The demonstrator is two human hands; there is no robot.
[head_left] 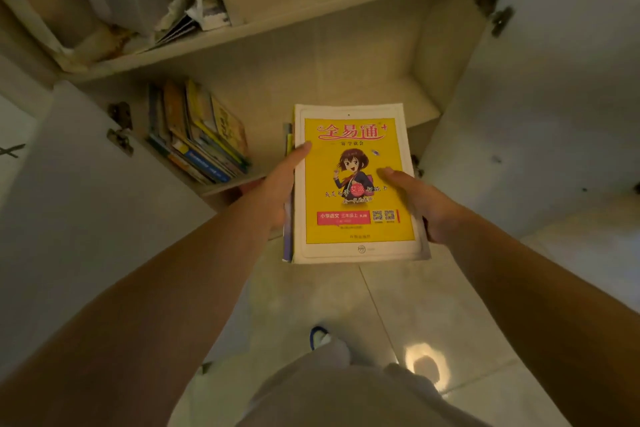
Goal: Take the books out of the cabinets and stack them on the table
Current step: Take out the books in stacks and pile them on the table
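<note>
Two hands (277,189) (420,204), perhaps four books (356,184).

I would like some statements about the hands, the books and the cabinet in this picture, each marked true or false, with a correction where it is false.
1. Both hands hold a stack of books with a yellow cover on top. True: the left hand grips its left edge, the right hand its right edge.
2. The lower shelf holds no more books. False: a leaning row of books remains at its left end.
3. The cabinet doors are closed. False: the left door and the right door both stand open.
4. The held stack is in front of the open cabinet, above the tiled floor. True.
5. The stack lies on a table. False: no table is in view.
</note>
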